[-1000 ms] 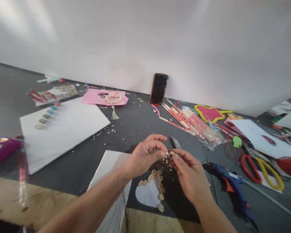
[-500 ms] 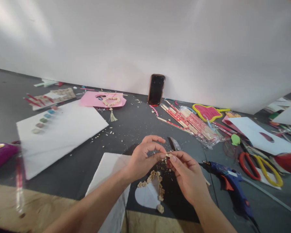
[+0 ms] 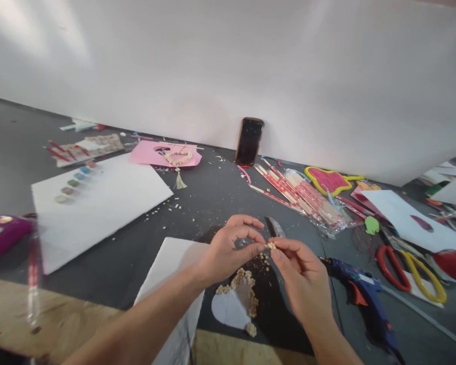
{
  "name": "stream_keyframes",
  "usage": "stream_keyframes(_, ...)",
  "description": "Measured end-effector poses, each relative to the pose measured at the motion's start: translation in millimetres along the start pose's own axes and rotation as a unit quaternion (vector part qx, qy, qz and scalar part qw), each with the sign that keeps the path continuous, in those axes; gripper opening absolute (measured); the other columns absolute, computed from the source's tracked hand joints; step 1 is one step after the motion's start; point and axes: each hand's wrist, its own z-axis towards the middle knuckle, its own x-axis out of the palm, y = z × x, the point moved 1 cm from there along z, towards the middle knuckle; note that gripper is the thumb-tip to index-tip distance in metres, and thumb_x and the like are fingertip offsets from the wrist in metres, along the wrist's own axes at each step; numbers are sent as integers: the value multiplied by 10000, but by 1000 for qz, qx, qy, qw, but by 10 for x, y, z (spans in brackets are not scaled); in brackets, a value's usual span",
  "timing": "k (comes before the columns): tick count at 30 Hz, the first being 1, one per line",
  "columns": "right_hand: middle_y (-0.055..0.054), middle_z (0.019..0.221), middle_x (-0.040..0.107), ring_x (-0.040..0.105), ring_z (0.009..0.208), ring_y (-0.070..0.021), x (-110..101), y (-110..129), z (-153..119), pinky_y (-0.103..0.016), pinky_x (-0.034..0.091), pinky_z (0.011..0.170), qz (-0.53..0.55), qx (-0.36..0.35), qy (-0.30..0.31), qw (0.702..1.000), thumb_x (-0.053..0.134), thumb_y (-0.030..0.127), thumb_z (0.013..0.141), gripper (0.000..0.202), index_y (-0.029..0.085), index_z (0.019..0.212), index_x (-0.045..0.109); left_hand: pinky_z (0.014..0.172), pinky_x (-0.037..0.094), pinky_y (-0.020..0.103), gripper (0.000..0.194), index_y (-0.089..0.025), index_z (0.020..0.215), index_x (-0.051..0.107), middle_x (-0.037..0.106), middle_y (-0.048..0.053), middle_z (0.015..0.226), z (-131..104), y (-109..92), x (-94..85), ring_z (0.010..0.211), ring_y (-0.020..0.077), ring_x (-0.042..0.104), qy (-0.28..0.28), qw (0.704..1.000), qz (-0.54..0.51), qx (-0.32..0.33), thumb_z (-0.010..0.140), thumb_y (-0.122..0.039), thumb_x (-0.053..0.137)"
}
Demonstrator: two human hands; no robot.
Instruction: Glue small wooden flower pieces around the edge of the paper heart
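Note:
Between the fingertips of both hands is a small cream-coloured cluster (image 3: pixel 270 246). My right hand (image 3: pixel 303 268) pinches it between thumb and forefinger. From the other side, the thumb and forefinger of my left hand (image 3: pixel 231 247) close on its edge, the other fingers curled above. Just below lies a white rounded paper shape (image 3: pixel 230 308), partly edged by a row of beige, flower-like pieces (image 3: pixel 253 305). Tiny cream bits (image 3: pixel 264 261) are scattered under my fingers. A blade-like tool (image 3: pixel 275 227) lies right behind my hands, its lower part hidden.
A blue glue gun (image 3: pixel 365 286) and scissors with red and yellow handles (image 3: pixel 393 268) lie at right. Bagged wooden sticks (image 3: pixel 315 197) sit behind. A phone (image 3: pixel 250 141) leans on the back wall. White sheets (image 3: pixel 99 213) and a pink paper (image 3: pixel 144 153) lie left.
Both hands have shifted slightly right with the cluster, which now shows more clearly between the fingertips. The whole view has also shifted a little.

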Motion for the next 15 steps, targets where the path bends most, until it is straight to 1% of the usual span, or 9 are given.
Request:
stream_keyframes(4,-41,903,687,638,824,-162,-7,44,-17,-263,535,726,-80,-70,1,994,685,232,769,72,227,841,687,980,376,337,75,-203,748,678,616,68,1068,2,-4,2,1112,207,522,-2,1000,-6,6,782,-268,665)
stream_keyframes(7,-40,919,680,636,865,-169,-9,55,-18,-270,539,746,-97,-107,10,990,674,204,774,71,236,837,680,975,380,330,75,-199,750,684,615,66,1068,6,-7,-2,1099,198,530,1,1000,-17,2,781,-266,669)
stream_keyframes(11,-43,915,676,639,869,-175,-1,55,-10,-290,545,758,-81,-125,21,989,672,192,773,72,238,827,677,964,386,327,86,-191,753,689,610,65,1074,6,-12,-11,1066,190,548,10,999,-36,-8,780,-271,673)
stream_keyframes(15,-52,904,676,639,859,-183,-3,56,-14,-291,544,729,-99,-131,21,986,675,204,772,53,233,815,680,960,384,323,79,-185,734,688,609,65,1062,5,-18,-9,1056,191,553,14,998,-51,-23,777,-250,676)
